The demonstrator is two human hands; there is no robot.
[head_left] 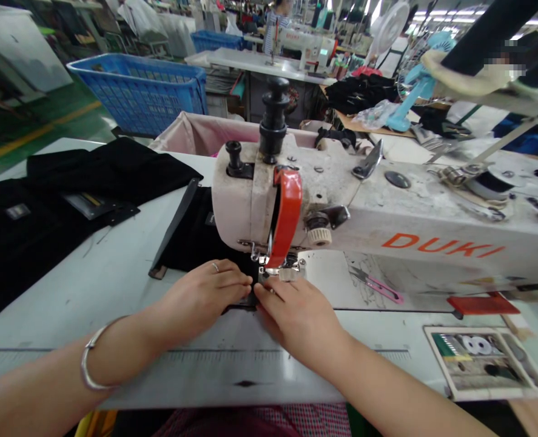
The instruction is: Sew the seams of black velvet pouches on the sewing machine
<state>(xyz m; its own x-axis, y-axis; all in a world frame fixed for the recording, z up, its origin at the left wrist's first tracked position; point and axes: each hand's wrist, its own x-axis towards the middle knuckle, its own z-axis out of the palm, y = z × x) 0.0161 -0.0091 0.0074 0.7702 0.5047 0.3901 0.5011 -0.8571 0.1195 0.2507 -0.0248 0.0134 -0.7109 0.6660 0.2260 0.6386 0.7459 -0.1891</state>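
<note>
A piece of black fabric with a grey edge strip and a small label lies left of the needle area of a white sewing machine. My left hand, with a ring and a wrist bangle, has its fingers together on the near end of this fabric. Just right of it, my right hand is closed at the same end, fingertips by the presser foot. Both thumbs are mostly hidden. The needle is behind the red guard and cannot be made out.
More black fabric pieces lie at the left of the table. Pink-handled thread snips rest on the machine bed. A tray with bobbins sits front right. Beyond are a pink-lined bin, a blue basket and a person.
</note>
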